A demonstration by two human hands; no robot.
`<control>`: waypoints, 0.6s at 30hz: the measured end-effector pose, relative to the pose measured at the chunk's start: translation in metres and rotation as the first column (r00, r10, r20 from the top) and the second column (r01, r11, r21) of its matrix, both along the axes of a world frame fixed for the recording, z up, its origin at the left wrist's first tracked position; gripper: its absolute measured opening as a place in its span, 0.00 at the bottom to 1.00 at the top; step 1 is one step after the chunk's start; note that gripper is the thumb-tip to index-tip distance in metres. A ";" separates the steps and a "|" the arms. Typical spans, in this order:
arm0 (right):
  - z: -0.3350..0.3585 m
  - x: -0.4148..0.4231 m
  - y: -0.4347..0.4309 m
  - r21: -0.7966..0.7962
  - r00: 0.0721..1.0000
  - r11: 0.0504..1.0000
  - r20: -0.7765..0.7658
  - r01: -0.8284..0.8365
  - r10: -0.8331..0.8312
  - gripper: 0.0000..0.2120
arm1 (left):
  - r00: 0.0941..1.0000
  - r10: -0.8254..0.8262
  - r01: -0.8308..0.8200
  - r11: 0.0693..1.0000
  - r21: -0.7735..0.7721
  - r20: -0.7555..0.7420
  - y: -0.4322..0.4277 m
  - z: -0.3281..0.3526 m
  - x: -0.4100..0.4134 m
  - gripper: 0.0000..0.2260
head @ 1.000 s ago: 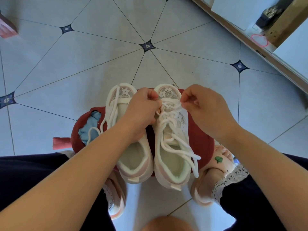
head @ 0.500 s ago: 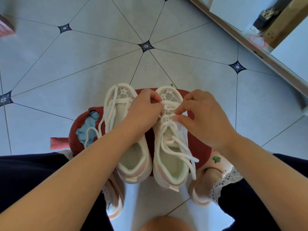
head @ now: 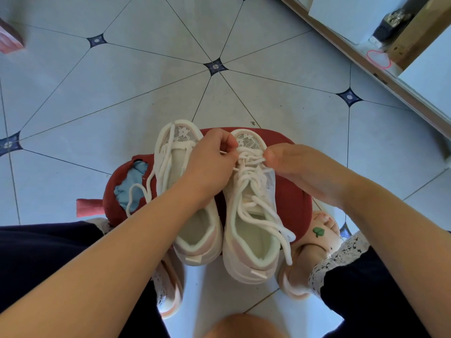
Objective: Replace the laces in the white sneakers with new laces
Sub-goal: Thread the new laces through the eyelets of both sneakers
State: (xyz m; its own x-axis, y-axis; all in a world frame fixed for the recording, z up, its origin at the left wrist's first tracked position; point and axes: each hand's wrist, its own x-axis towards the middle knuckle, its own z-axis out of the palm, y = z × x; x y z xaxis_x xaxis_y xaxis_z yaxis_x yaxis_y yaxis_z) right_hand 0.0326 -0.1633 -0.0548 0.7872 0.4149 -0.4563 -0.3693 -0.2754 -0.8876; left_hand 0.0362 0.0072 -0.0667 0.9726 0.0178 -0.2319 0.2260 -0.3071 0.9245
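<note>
Two sneakers: side by side on red stool, toes away.
Left hand: fingers pinched on lace near right sneaker's toe.
Right hand: fingers pinching same lacing, opposite side.

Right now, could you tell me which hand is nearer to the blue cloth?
Left. The left hand is across the left sneaker from the blue cloth; the right hand is farther, beyond both sneakers.

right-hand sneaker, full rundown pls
The right-hand sneaker is white with a lace-patterned mesh toe, pale pink heel panel and heel tab. It sits upright, toe away, on a red stool beside its twin. Thick white lace crisscrosses it, ends trailing right. Left hand and right hand pinch lace near the toe.
</note>
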 end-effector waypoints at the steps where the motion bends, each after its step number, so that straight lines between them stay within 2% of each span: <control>1: 0.000 -0.001 -0.001 -0.079 0.998 0.996 0.050 -0.029 0.033 0.12 | 1.000 0.001 -0.001 1.000 -0.012 -0.004 0.000 0.001 0.000 0.13; 4: 0.000 -0.003 0.001 -0.259 0.985 0.961 0.168 0.091 -0.048 0.07 | 0.996 0.010 -0.024 0.986 -0.166 -0.084 0.002 0.005 -0.001 0.13; 7: 0.001 -0.005 0.007 -0.408 0.940 0.900 0.341 0.155 -0.007 0.05 | 0.975 -0.005 -0.089 0.907 -0.412 -0.222 0.007 0.013 -0.001 0.13; 9: 0.003 -0.005 0.009 -0.443 0.900 0.881 0.434 0.168 0.047 0.05 | 0.962 -0.018 -0.116 0.873 -0.473 -0.271 0.010 0.015 0.000 0.13; 12: 0.001 -0.006 0.009 -0.473 0.824 0.856 0.556 0.208 0.106 0.07 | 0.957 -0.006 -0.140 0.865 -0.481 -0.289 0.011 0.015 0.000 0.14; 14: 0.000 -0.008 0.010 -0.475 0.705 0.838 0.690 0.270 0.164 0.08 | 0.959 0.025 -0.163 0.863 -0.477 -0.283 0.010 0.015 0.001 0.14; 18: -0.009 -0.015 0.010 -0.475 0.375 0.800 0.862 0.365 0.341 0.01 | 0.967 0.100 -0.194 0.886 -0.422 -0.235 0.007 0.012 0.002 0.14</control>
